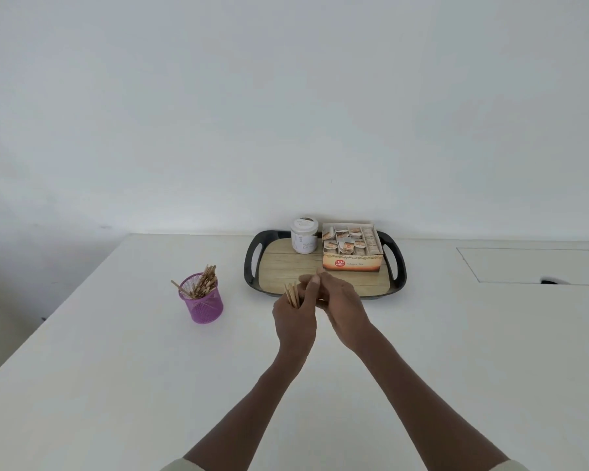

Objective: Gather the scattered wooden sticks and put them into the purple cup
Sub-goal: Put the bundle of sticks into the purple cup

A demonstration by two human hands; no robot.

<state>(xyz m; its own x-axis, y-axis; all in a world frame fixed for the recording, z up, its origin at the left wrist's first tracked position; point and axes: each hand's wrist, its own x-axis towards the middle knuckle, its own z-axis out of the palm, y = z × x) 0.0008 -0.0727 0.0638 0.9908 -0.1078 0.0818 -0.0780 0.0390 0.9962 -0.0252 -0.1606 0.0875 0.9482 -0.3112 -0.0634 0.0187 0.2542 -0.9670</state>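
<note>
A purple mesh cup [204,305] stands on the white table, left of centre, with several wooden sticks [203,283] leaning in it. My left hand [293,321] is closed around a small bundle of wooden sticks [292,294] whose tips poke up above the fist. My right hand [337,300] is pressed against the left one from the right, fingers curled over the same bundle. Both hands hover just in front of the tray, right of the cup. Whether sticks lie under my hands is hidden.
A black-handled tray [252,263] with a wood-look base sits at the back against the wall, holding a white jar [304,235] and an open box of tea bags [351,248]. A cable hatch outline [531,266] marks the table at right. The table's left edge runs diagonally.
</note>
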